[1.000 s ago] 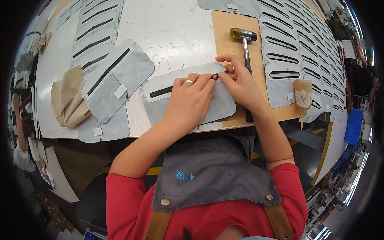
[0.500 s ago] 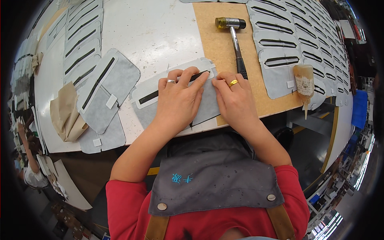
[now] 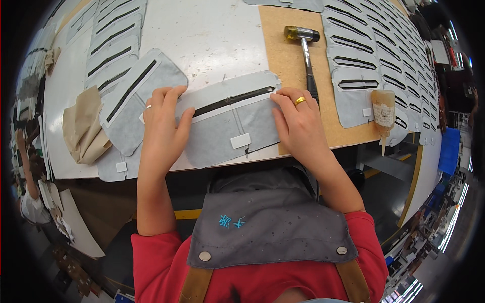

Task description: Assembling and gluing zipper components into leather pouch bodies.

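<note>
The person's left hand (image 3: 164,126) and right hand (image 3: 298,123) press flat on either end of a grey felt-like rectangular panel with a dark zip slot (image 3: 230,126). It lies at the near edge of the white desk (image 3: 212,40), partly over a tan board (image 3: 288,50). The fingers (image 3: 174,96) are spread and released, grasping nothing, apparently pinning the panel so it stays smooth. Just beyond the right fingers lies a yellow-headed mallet (image 3: 305,55). Beyond the left fingers lies another grey slotted panel (image 3: 136,98).
</note>
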Demonstrator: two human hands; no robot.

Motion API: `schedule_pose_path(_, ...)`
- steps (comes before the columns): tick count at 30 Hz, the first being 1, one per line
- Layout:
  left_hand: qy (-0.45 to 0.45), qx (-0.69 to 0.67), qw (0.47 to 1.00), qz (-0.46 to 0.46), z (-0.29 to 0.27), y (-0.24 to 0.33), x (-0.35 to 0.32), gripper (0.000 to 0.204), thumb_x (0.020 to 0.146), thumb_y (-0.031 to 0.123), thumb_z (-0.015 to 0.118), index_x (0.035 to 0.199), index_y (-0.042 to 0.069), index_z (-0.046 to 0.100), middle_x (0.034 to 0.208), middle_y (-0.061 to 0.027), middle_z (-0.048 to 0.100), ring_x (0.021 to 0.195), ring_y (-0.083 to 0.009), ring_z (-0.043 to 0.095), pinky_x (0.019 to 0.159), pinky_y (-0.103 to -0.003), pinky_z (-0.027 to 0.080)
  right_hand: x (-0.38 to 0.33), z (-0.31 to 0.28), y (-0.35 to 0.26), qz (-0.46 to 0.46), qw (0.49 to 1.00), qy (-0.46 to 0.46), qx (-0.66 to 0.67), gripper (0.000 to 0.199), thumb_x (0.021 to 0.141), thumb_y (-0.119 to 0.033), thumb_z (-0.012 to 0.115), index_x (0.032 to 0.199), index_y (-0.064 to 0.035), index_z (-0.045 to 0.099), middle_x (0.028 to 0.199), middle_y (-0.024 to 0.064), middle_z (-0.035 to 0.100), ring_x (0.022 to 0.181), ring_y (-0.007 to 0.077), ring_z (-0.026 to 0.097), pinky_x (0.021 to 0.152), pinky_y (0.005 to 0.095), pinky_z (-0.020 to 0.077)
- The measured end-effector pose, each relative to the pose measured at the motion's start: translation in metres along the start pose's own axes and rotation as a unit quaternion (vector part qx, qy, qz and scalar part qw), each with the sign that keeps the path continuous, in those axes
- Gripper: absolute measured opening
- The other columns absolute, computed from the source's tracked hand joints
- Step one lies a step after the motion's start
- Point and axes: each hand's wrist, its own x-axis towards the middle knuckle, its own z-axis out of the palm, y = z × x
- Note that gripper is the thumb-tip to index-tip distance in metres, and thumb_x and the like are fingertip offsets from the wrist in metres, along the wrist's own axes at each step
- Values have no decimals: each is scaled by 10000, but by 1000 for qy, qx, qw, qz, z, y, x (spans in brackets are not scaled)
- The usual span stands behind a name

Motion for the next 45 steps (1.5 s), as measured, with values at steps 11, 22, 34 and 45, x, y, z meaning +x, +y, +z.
schedule_pose_path(11,-32,-175,975,-131,-2,-8,-4,291,856,18,584,1145,-5,565,916,-114,597,835,-208,541,771,-310,459,25,56,-62,-137,976,-66,155,413,738,23,618,1151,15,609,1094,118,581,983,290,562,865,383,471)
schedule_pose_path(22,14,-374,913,-164,4,-11,-6,202,879,-27,528,1076,3,558,992,-123,626,876,-185,601,791,-292,474,28,58,-62,-106,977,-71,168,368,776,0,625,1144,-15,630,1068,100,584,959,290,557,841,387,466)
schedule_pose_path(34,70,-194,976,-66,14,-16,-7,213,814,-55,566,1015,12,586,957,-125,622,864,-281,615,776,-363,480,35,53,-64,-113,979,-113,127,470,726,-17,632,1193,-73,620,1066,68,563,942,258,533,848,373,457)
schedule_pose_path(45,39,-157,980,-119,7,-9,0,232,815,-54,562,1041,-3,554,920,-141,572,798,-264,580,722,-354,486,42,58,-46,-181,968,-107,139,447,732,-8,607,1172,-80,629,1058,57,586,903,239,544,827,353,480)
